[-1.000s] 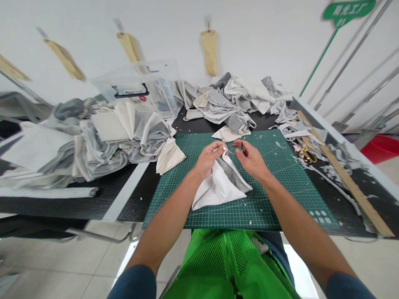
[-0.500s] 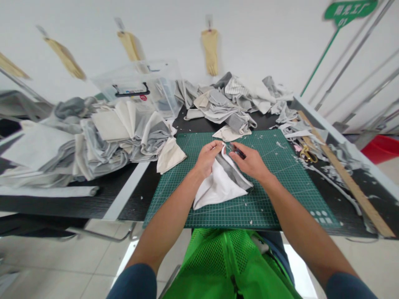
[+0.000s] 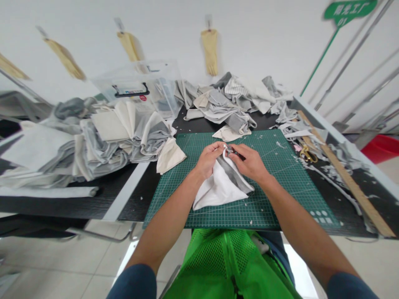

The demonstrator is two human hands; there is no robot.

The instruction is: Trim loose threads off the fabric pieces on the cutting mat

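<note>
A folded white and grey cloth piece (image 3: 220, 185) rests on the green cutting mat (image 3: 274, 195). My left hand (image 3: 208, 159) is closed on its top corner, fingers pinched. My right hand (image 3: 249, 162) is closed around a small dark tool (image 3: 233, 152) whose tip meets the same corner, right beside the left fingers. Both forearms reach in from the bottom of the view.
Heaps of grey and cream fabric (image 3: 102, 137) lie left and at the back (image 3: 230, 101). A clear plastic box (image 3: 137, 89) stands behind them. Gold scissors (image 3: 307, 154) and a long wooden ruler (image 3: 346, 174) lie on the right.
My right hand has moved left, from apart to touching the cloth corner with the small tool. My left hand has kept its hold on the cloth.
</note>
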